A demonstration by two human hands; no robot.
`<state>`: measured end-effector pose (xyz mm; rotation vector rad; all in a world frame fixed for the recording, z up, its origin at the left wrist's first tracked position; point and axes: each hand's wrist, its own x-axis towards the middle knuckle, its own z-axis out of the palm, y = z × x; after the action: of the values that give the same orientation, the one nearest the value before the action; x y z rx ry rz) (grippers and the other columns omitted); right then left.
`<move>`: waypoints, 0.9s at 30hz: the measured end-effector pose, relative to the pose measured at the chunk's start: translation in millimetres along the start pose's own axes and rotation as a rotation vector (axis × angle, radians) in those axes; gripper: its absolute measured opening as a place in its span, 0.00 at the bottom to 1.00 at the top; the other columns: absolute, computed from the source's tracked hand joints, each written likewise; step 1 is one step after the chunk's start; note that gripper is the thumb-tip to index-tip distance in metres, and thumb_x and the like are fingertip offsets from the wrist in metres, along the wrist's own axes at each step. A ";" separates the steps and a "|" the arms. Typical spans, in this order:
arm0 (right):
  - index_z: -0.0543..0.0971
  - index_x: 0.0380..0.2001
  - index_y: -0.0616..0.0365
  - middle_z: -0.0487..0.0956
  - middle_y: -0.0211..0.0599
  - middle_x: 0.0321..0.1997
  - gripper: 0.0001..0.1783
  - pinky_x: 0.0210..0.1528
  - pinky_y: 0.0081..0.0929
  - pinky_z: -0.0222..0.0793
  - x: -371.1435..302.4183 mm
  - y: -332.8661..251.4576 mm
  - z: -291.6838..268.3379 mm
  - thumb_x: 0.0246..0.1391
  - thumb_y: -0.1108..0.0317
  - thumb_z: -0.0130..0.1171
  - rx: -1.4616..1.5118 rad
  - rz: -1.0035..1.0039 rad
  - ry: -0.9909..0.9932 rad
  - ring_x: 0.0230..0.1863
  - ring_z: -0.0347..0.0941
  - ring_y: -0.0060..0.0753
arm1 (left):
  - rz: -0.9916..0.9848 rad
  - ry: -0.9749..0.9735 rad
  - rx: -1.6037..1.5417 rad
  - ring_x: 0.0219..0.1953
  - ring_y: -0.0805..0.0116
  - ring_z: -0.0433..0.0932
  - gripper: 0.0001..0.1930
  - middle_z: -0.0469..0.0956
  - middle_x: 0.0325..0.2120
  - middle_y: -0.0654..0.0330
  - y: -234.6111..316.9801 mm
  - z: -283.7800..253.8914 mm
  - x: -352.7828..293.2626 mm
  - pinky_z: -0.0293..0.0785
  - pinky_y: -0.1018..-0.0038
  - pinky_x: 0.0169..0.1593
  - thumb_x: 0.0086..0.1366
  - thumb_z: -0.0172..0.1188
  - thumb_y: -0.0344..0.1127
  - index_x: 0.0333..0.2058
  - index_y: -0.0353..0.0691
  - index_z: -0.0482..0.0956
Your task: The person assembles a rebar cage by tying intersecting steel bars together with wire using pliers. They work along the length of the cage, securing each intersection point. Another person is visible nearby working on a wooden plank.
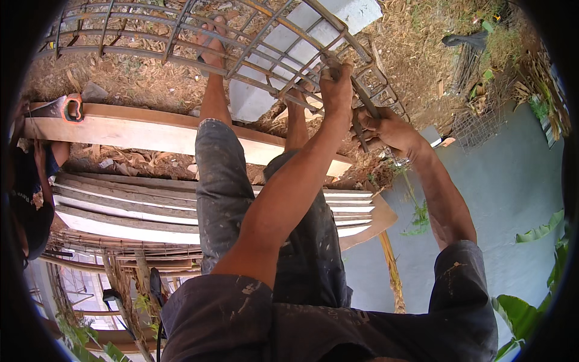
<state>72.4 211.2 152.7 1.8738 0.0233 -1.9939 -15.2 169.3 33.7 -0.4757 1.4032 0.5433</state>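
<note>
A long steel rebar cage (pixel 289 25) of lengthwise bars and square ties runs across the top of the view, with its end near my hands. My left hand (pixel 336 87) is closed at the cage's end, its fingers up against the bars; exactly what lies inside them is partly hidden. Just right of it, my right hand (pixel 391 130) wraps round a dark metal bar-like tool (pixel 365 98), which slants up to the cage beside my left hand. The tool's kind cannot be made out.
Pale blocks (pixel 250 96) lie under the cage, near my feet. A long wooden board (pixel 151 130) crosses behind my legs, with an orange-handled handsaw (pixel 72 108) on it. Stacked planks (pixel 126 223) lie nearer. Another person (pixel 30 205) is at left. Wire mesh (pixel 479 130) stands by a grey wall (pixel 512 181).
</note>
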 end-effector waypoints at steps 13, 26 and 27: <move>0.72 0.52 0.64 0.79 0.45 0.43 0.23 0.38 0.34 0.79 -5.1 -10.4 8.9 0.63 0.56 0.55 0.069 -0.045 -0.028 0.40 0.79 0.35 | -0.209 -0.028 -0.055 0.11 0.77 0.58 0.09 0.61 0.15 0.69 29.9 5.1 -16.5 0.54 0.77 0.13 0.61 0.57 0.37 0.29 0.42 0.67; 0.73 0.46 0.63 0.77 0.38 0.34 0.19 0.32 0.29 0.75 2.4 7.0 3.3 0.64 0.56 0.52 0.321 0.027 -0.112 0.33 0.77 0.30 | -0.201 -0.113 -0.070 0.18 0.71 0.67 0.11 0.66 0.19 0.65 21.1 -6.3 -4.8 0.64 0.74 0.20 0.62 0.60 0.40 0.34 0.41 0.69; 0.73 0.45 0.63 0.77 0.37 0.34 0.20 0.31 0.28 0.74 6.5 12.8 2.7 0.64 0.55 0.53 0.466 0.022 -0.173 0.32 0.77 0.30 | -0.208 -0.173 -0.076 0.21 0.68 0.69 0.13 0.67 0.19 0.63 25.2 -8.8 -1.7 0.68 0.72 0.23 0.62 0.61 0.42 0.35 0.40 0.70</move>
<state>73.5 196.9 150.1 1.9364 -0.5510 -2.2826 -37.8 183.7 34.6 -0.6135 1.1555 0.4579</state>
